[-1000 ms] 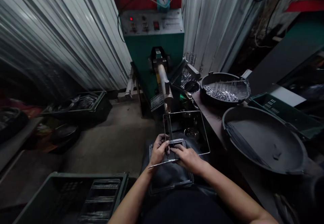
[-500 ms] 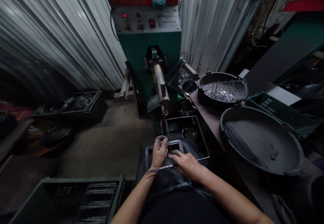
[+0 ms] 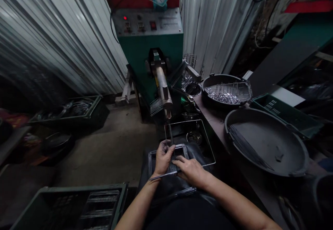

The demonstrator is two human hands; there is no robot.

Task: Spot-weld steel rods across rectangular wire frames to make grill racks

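Note:
A rectangular wire frame (image 3: 208, 136) reaches from the spot welder's electrode tip (image 3: 168, 114) towards me. My left hand (image 3: 163, 159) is closed in a pinch at the frame's left side, where a thin straight wire (image 3: 171, 133) runs up to the electrode. My right hand (image 3: 191, 169) is closed at the frame's near edge, its fingertips close to the left thumb; the exact grip is partly hidden. Beneath both hands, a stack of smaller wire frames (image 3: 151, 162) rests on my dark-covered lap, its near edge crossing my left wrist.
The green welder (image 3: 130, 50) stands ahead. On the right-hand bench sit a round pan (image 3: 270, 126) with long wires and another pan (image 3: 204, 96) with short wires and a grid. A green crate (image 3: 44, 190) with wire frames stands at lower left; another crate (image 3: 99, 114) lies beyond.
The view has shifted slightly, so the surroundings sit a little further left. My left thumb has moved slightly outward to the right; both hands stay at the wire frame.

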